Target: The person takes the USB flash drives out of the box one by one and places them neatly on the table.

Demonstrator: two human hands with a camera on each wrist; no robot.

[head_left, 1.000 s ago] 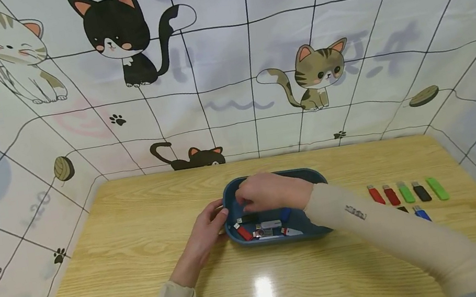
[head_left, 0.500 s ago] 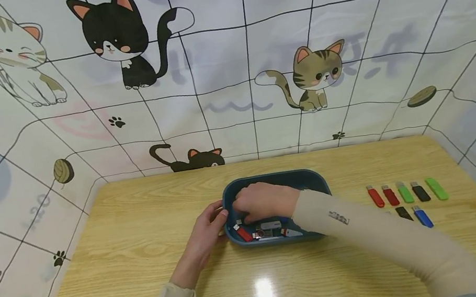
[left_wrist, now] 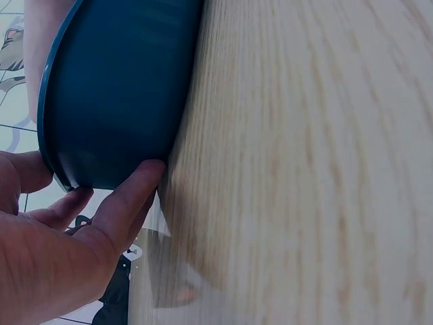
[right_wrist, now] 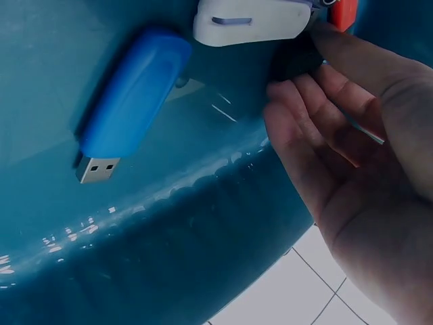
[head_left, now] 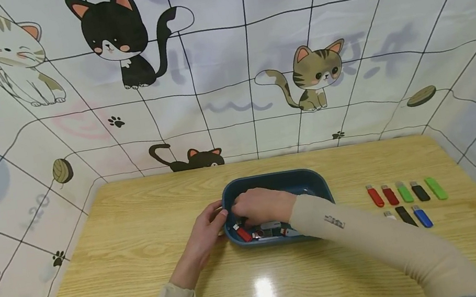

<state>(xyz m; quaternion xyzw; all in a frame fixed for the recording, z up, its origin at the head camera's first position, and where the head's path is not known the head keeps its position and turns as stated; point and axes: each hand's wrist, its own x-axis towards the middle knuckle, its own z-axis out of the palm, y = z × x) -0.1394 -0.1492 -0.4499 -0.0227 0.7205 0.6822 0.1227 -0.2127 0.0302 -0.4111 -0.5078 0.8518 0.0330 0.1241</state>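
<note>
A dark blue tray (head_left: 290,174) stands on the table with several USB sticks in it. At its left end my left hand (head_left: 202,235) grips the rim; in the left wrist view, fingertips of the left hand (left_wrist: 74,250) touch the tray's outer wall (left_wrist: 122,88). Inside, my right hand (head_left: 262,205) reaches down at the left part. The right wrist view has the right hand (right_wrist: 379,149) pinching a black stick (right_wrist: 298,59), partly hidden by the fingers, beside a white stick (right_wrist: 250,22). A blue stick (right_wrist: 135,95) lies apart. A red stick (head_left: 243,233) is near the left wall.
On the table's right side, sticks lie in two rows: red (head_left: 375,196), dark red (head_left: 390,195), green (head_left: 404,193), black (head_left: 420,192) and light green (head_left: 436,189) behind; white (head_left: 389,215), black (head_left: 405,216) and blue (head_left: 422,217) in front. A patterned cloth (head_left: 223,66) hangs behind.
My right hand has moved lower into the tray, and the forearm has shifted left and nearer, uncovering more of the front row of sticks. The left hand keeps its place.
</note>
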